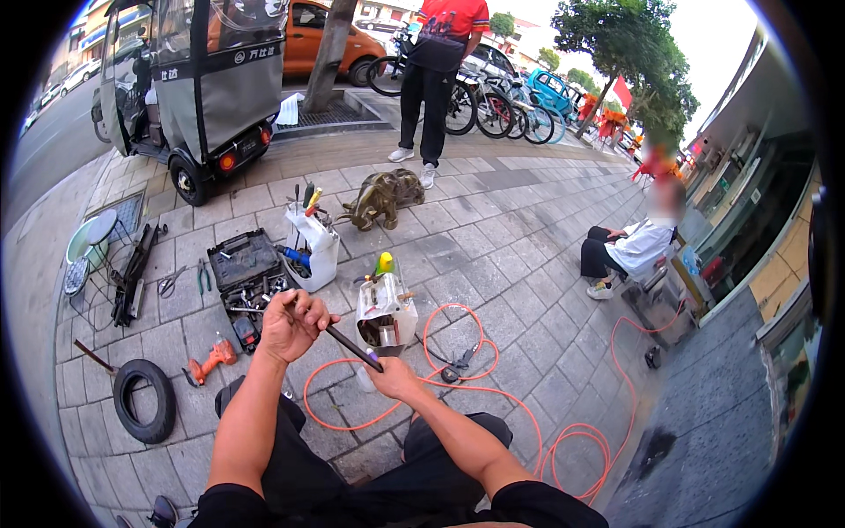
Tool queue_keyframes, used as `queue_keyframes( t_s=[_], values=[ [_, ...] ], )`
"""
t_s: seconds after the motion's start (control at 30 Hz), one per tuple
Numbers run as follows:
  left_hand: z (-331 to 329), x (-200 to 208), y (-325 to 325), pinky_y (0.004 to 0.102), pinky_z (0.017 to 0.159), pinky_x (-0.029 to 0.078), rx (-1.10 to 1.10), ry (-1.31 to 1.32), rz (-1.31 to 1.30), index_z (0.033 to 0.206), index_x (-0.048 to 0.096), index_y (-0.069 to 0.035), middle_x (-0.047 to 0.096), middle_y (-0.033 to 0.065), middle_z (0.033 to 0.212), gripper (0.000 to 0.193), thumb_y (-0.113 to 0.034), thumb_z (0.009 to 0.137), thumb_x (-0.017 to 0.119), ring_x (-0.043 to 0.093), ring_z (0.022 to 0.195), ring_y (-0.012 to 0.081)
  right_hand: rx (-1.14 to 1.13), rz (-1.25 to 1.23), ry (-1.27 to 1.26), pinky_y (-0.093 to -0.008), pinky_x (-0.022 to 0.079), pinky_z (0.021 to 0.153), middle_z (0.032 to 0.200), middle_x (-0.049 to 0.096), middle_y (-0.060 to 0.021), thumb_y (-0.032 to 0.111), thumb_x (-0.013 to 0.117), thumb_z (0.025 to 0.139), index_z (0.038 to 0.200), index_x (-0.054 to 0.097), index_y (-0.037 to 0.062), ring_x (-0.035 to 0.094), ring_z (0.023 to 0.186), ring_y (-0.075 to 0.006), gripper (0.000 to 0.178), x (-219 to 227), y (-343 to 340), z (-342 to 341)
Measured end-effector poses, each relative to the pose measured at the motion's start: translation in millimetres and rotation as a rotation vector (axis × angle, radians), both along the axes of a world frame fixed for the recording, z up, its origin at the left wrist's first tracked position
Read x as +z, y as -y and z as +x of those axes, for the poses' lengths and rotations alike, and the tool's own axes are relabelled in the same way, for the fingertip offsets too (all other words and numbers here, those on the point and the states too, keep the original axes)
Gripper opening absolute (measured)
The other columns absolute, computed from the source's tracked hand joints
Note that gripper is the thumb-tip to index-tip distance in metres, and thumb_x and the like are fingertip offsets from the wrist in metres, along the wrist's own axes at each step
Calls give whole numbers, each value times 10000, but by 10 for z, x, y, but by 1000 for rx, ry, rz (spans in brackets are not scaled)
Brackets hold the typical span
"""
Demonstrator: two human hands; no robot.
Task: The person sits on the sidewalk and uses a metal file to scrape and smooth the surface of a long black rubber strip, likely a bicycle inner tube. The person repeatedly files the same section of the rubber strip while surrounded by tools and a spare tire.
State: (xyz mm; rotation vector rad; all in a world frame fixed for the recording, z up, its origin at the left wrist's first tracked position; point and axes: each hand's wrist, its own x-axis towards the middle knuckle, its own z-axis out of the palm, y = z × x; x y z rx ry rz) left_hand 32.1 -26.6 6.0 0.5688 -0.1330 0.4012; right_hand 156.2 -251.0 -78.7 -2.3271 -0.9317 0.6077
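A slim black rod (350,343) slants between my two hands, in front of my knees. My left hand (296,326) is closed at its upper end, fingers curled. Around the lower end my right hand (396,378) is wrapped, beside a small purple and white spot on the rod. Just beyond the rod stands a cut-open white plastic jug (398,308) with a yellow-topped bottle and other items in it. To the left of it an open black toolbox (242,273) holds sockets and tools. Another white jug (319,251) carries several screwdrivers and a blue-handled tool.
An orange air hose (480,385) loops over the paving on my right. An orange power drill (216,356) and a black tyre (145,400) lie on my left. Further off are a bronze-coloured animal statue (385,198), a standing person (431,88) and a seated person (638,242).
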Motion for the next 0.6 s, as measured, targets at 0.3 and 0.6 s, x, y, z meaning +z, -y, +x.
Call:
queue_keyframes(
  t_s=[0.3,0.6],
  values=[
    [30,-32,-56,495,894,558,252,-36,23,1099,593,-122,600,8,884,273,-380,1069,511,657,873,218,166,134,-467,-305,471,573,642,600,2,499,678,951,839,709,28,568,601,-106,485,355,9,-112],
    [14,-107,-205,357,814,556,430,-147,1,1204,601,-75,637,12,963,300,-330,1047,585,660,881,173,207,31,-792,-258,305,413,574,475,35,508,658,971,817,654,64,419,445,-60,470,428,-48,-175]
  ],
)
